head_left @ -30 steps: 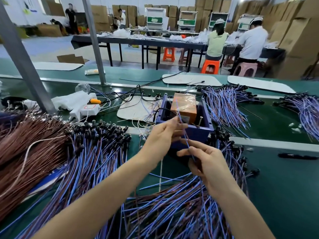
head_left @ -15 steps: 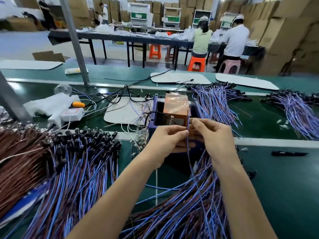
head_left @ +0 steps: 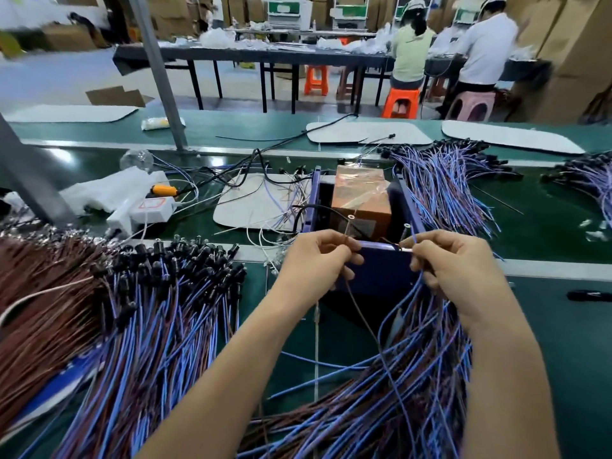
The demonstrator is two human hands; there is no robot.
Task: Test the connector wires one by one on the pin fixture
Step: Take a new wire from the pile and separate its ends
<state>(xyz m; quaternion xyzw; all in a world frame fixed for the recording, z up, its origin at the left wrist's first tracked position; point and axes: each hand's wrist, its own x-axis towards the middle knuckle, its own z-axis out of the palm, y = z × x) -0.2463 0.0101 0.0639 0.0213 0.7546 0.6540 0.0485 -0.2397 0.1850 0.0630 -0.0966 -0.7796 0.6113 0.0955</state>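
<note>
Brown wire (head_left: 356,303) is pinched in the left grip (head_left: 318,260), blue wire (head_left: 420,284) in the right grip (head_left: 453,266), both at the near wall of the pin fixture (head_left: 381,273). Loose strands from the near bundle (head_left: 397,412) could snag and drag an end off contact.

The tip of the brown wire (head_left: 359,311) is hidden within the left hand (head_left: 314,263). The end of the blue wire (head_left: 419,288) is covered by the right hand (head_left: 453,266). Contact with the pin fixture (head_left: 381,273) cannot be made out. The brown bundle (head_left: 43,309) is cut off by the left edge. The far workers (head_left: 486,44) are blurred.
</note>
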